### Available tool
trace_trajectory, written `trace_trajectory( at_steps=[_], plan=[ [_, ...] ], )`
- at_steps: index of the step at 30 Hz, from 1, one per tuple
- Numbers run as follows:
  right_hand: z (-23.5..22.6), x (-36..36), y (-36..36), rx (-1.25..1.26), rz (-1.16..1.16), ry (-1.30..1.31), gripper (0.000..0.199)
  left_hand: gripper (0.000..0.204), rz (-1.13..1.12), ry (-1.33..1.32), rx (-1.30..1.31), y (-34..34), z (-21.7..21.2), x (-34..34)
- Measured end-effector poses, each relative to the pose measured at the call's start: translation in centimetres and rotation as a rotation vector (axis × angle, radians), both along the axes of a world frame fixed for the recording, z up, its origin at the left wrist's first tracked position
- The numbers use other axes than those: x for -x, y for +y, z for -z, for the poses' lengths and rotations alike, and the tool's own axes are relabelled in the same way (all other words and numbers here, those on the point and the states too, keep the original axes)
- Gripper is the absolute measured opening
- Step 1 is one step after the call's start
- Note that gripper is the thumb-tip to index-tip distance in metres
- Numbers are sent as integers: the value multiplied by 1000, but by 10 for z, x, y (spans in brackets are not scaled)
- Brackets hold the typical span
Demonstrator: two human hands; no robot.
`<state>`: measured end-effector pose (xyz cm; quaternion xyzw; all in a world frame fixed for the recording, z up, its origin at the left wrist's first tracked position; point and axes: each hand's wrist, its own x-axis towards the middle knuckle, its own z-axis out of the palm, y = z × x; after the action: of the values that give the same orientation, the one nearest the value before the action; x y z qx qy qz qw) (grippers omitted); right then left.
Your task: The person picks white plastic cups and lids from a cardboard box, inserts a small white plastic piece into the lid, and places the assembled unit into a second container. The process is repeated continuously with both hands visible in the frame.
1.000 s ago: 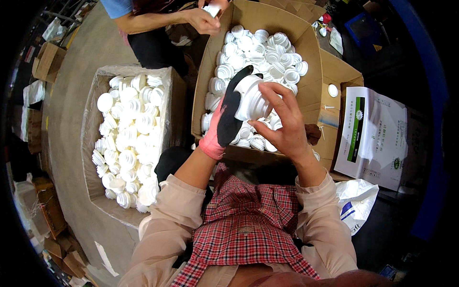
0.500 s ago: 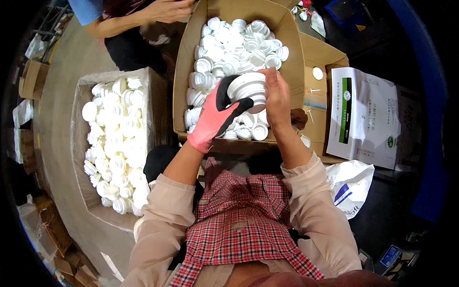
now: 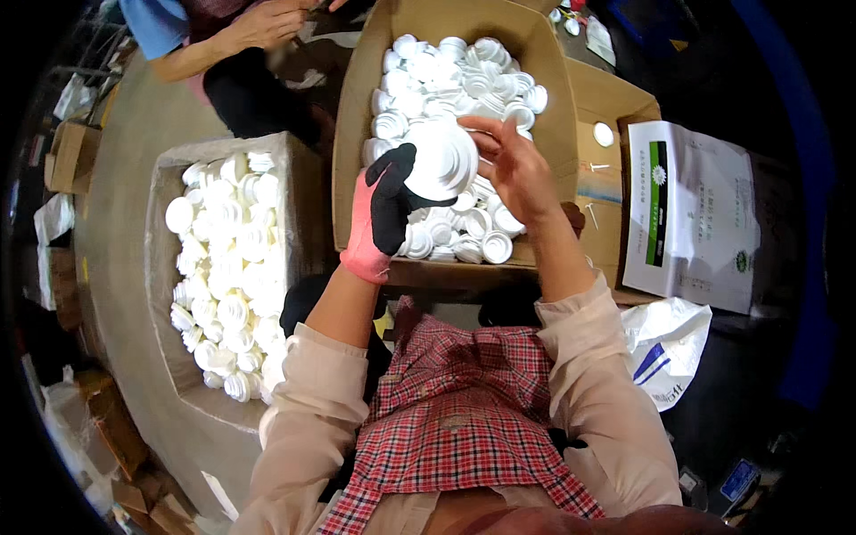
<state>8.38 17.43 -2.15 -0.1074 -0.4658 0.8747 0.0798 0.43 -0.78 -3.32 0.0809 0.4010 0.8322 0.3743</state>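
My left hand [image 3: 379,209], in a pink glove with black fingers, grips a white stepped round plastic cap [image 3: 446,162] by its lower left side. The cap's ringed face is turned up towards me. My bare right hand [image 3: 524,174] is at the cap's right edge with its fingers stretched and apart; whether the fingertips touch the rim I cannot tell. Beneath both hands, a large cardboard box [image 3: 546,85] holds many similar white caps [image 3: 423,80], some lying flat and some on edge.
On the left stands a lined box [image 3: 165,343] full of white caps. Right of the large box, a cardboard tray [image 3: 615,98] holds a white disc [image 3: 604,135] and small white pins. Beyond it are a printed carton [image 3: 700,214] and a white bag [image 3: 669,348]. Another person's hands [image 3: 267,25] are at upper left.
The cap has tipped from side-on to ringed face up and moved slightly left and down. My right hand has loosened from its side, its fingers now spread. The other person's hands moved left.
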Motion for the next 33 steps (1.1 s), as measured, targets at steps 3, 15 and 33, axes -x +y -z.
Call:
trace_trajectory(
  at_steps=[3, 15, 33],
  plan=[
    [3, -10, -7, -644, -78, 168, 66, 40, 59, 28, -8, -8, -13, 1],
    [2, -20, -40, -1280, 101, 231, 89, 39, 86, 0, 147, -15, -21, -10],
    [-1, -107, 17, -1076, 13, -77, 33, 68, 54, -207, -618, -77, 38, 46]
  ],
)
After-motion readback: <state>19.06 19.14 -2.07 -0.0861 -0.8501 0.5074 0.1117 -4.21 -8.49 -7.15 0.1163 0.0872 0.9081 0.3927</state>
